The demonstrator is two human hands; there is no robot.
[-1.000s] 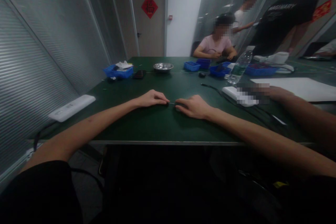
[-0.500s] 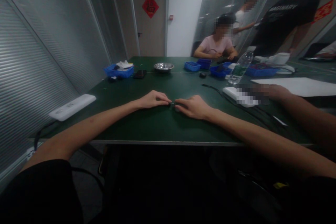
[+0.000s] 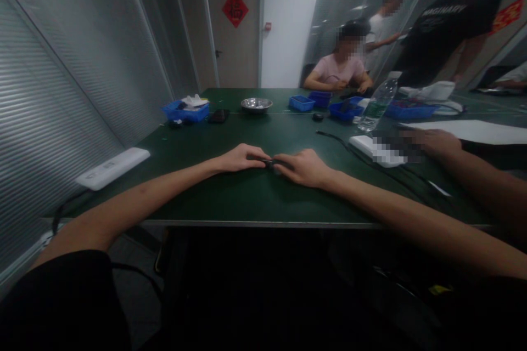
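Just above the green tabletop [image 3: 230,197], my two hands meet near the middle of the view. My left hand [image 3: 244,158] is closed, thumb and fingers pinched at a small dark piece [image 3: 269,164] whose kind I cannot make out. From the other side my right hand [image 3: 303,168] is closed too, its fingertips at the same spot. Whatever sits between its fingers is mostly hidden and too small to name. The fingertips of both hands nearly touch.
A steel bowl [image 3: 257,105], a blue basket [image 3: 187,112] and a dark phone-like object [image 3: 219,115] lie farther back. To the right are a water bottle [image 3: 377,103], a white power strip [image 3: 366,149], a black cable [image 3: 335,139] and another person's hand [image 3: 440,142]. A white device [image 3: 113,169] lies left.
My left hand has shifted slightly right, closing the small gap to my right hand. The thin light piece visible between them earlier is now mostly covered. The other person's hand moved slightly.
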